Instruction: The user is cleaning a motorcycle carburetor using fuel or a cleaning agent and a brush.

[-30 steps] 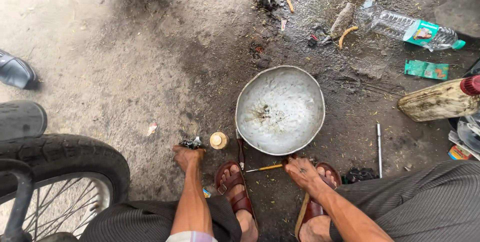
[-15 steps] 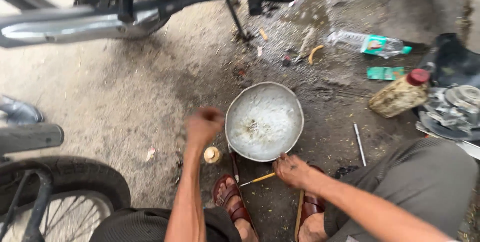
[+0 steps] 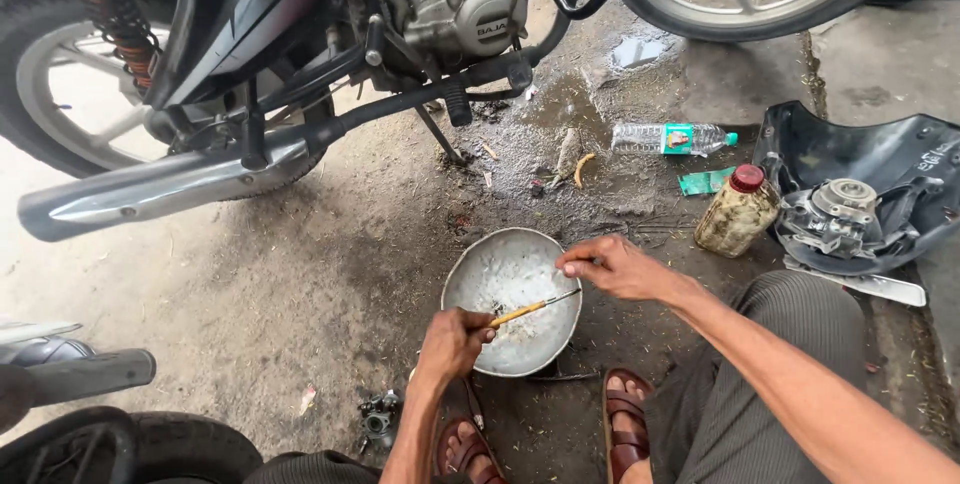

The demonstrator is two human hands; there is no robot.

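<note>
A dented round metal bowl [image 3: 468,284] sits on the dirty ground between my knees. My left hand [image 3: 452,342] grips the yellow handle of a thin screwdriver [image 3: 535,306], which slants across the bowl. My right hand [image 3: 618,266] hovers over the bowl's right rim with fingertips pinched together just above the tool's metal tip. Whether something small sits in those fingers is too small to tell. My sandalled feet [image 3: 628,424] rest just below the bowl.
A parked motorcycle [image 3: 440,4] with a chrome exhaust [image 3: 160,189] fills the top. At right lie a plastic water bottle [image 3: 668,137], a grimy jug with a red cap [image 3: 738,210] and an engine part [image 3: 840,214] on a black panel. A small carburettor piece [image 3: 378,414] and a tyre [image 3: 110,449] are at lower left.
My head has tilted up, bringing the motorcycle into view. The yellow-handled screwdriver left the ground and is now in my left hand over the bowl. My right hand rose to the bowl's rim.
</note>
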